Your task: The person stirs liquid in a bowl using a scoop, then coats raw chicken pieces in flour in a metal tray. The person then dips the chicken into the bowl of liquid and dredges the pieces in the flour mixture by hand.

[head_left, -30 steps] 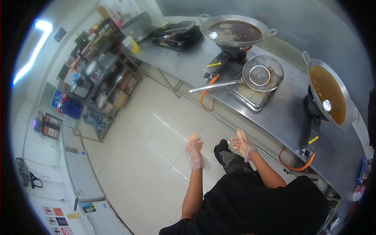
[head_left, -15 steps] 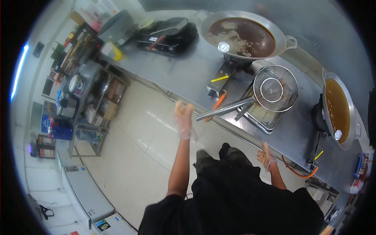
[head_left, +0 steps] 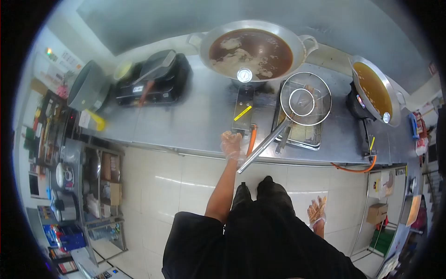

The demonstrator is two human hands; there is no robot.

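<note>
Head view: gas burner [head_left: 242, 103] noted on the metal desk [head_left: 200, 100], its control box extending forward from beneath the large wok [head_left: 298, 56]. Yellow strip label [head_left: 243, 113] present on the box; writing too small to read. Left hand [head_left: 232, 144], in a clear glove, is at the front end of the box, directly in front of the large wok. Its fingers are bent; whether they grip a knob or touch the box cannot be told. Orange hose [head_left: 252, 139] runs just beside it. Right hand [head_left: 318, 211], also gloved, is well forward and right of the large wok, over the floor, fingers spread, nothing seen in it.

Contents: the large wok holds dark brown liquid [head_left: 267, 44] with pale foam. Dial thermometer [head_left: 244, 75] at its front rim; figures not legible. Right-front of the large wok, a wire strainer [head_left: 320, 104] rests over a shallow rectangular tray [head_left: 302, 143]. Further right of the large wok, a second wok [head_left: 396, 104] holds amber liquid [head_left: 374, 86] with pale specks.

Left of the large wok: a black stove [head_left: 174, 83] bearing a small white label [head_left: 138, 89], illegible; farther left, a grey pot [head_left: 88, 88], contents not visible.
</note>
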